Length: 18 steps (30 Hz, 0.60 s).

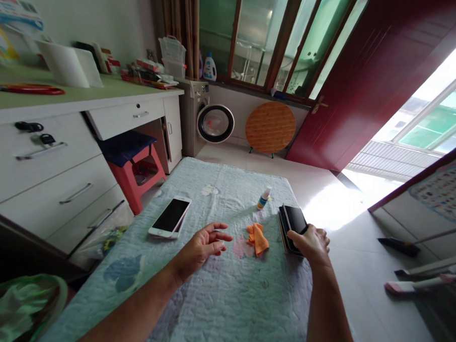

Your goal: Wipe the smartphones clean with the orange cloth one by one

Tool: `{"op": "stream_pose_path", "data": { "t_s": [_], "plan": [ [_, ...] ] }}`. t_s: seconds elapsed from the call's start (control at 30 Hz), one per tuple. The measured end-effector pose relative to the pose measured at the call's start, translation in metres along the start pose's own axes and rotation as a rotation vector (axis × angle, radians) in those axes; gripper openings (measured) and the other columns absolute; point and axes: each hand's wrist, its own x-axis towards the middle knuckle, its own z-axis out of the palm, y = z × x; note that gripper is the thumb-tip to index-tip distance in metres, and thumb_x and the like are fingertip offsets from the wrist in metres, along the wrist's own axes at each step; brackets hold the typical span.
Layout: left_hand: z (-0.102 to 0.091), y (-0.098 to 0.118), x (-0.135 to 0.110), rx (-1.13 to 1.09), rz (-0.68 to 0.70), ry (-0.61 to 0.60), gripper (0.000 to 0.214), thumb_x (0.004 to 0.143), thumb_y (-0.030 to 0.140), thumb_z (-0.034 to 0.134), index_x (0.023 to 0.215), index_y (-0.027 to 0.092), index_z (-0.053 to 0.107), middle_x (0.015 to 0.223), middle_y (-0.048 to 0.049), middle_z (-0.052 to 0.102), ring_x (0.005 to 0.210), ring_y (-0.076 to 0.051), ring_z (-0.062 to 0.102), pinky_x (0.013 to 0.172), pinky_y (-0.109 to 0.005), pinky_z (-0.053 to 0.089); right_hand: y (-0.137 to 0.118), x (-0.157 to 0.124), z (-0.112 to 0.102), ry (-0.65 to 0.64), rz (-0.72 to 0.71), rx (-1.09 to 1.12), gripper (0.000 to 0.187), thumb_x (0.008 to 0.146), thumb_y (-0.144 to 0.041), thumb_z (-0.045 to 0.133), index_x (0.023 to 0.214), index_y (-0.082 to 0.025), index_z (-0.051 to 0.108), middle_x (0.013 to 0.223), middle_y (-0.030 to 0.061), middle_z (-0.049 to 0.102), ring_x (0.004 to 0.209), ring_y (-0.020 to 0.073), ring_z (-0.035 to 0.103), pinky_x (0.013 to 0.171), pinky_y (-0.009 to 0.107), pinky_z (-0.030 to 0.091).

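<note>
My right hand (311, 242) grips the top dark phone (294, 219) of a small stack of phones (287, 239) at the right edge of the quilt-covered table (222, 292). My left hand (205, 245) hovers open over the middle of the table, fingers spread, holding nothing. An orange cloth (258, 238) lies crumpled between the two hands. A small spray bottle (263, 198) stands just beyond the cloth. A white phone (170, 217) with a dark screen lies face up on the left side of the table, on top of another phone.
A white desk with drawers (62, 148) runs along the left, with a red stool (137, 169) under it. A washing machine (209, 120) and a round wooden board (270, 127) stand at the far wall. Mop and broom handles (416, 272) lie on the floor at right.
</note>
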Motion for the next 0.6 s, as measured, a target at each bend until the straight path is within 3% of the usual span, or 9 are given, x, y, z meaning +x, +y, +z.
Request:
{"op": "stream_pose_path", "data": {
  "t_s": [0.43,0.6],
  "plan": [
    [-0.0014,-0.0028,0.0004,0.008,0.008,-0.009,0.049,0.076,0.026,0.068,0.120,0.018,0.050,0.109,-0.0088,0.068,0.081,-0.013,0.058,0.073,-0.026,0.043,-0.0054,-0.0043,-0.0001,-0.045,0.026,0.002,0.072,0.071,-0.055,0.053,0.125,-0.007,0.048,0.129,0.0253,0.042,0.122,0.0416,0.041,0.093,0.045,0.040],
    [-0.0021,-0.0030,0.0010,0.010,0.014,-0.016,0.048,0.076,0.026,0.068,0.120,0.018,0.050,0.108,-0.0088,0.068,0.081,-0.014,0.058,0.073,-0.027,0.043,-0.0037,-0.0037,0.0053,0.026,-0.024,-0.018,0.087,0.070,-0.068,0.051,0.132,-0.009,0.042,0.128,0.0245,0.046,0.121,0.0420,0.043,0.095,0.048,0.038]
  ]
}}
